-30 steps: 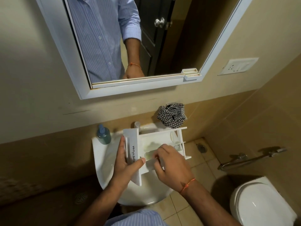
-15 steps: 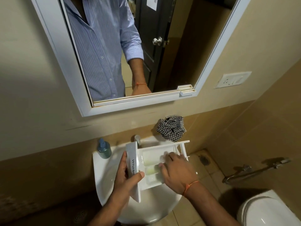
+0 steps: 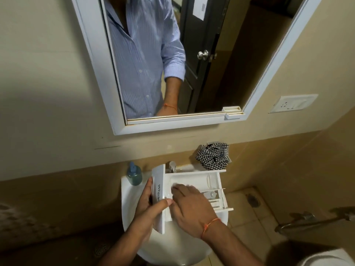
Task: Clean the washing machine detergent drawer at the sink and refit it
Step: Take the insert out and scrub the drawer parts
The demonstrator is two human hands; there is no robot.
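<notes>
A white detergent drawer (image 3: 194,179) lies across the white sink (image 3: 130,206), its front panel with dark lettering at the left. My left hand (image 3: 151,204) grips that front panel, thumb over its near face. My right hand (image 3: 190,206) rests palm down inside the drawer's compartments, fingers blurred near the front panel; whether it holds anything cannot be told. The drawer's small inner compartments show at the right end.
A tap (image 3: 172,166) stands behind the drawer. A teal soap bottle (image 3: 134,174) sits on the sink's back left corner. A black-and-white checked cloth (image 3: 213,155) lies at the back right. A mirror (image 3: 172,60) hangs above; a metal wall bar (image 3: 311,221) is at right.
My right hand has slid left along the inside of the drawer toward the front panel. The view has tilted upward. My left hand keeps its grip.
</notes>
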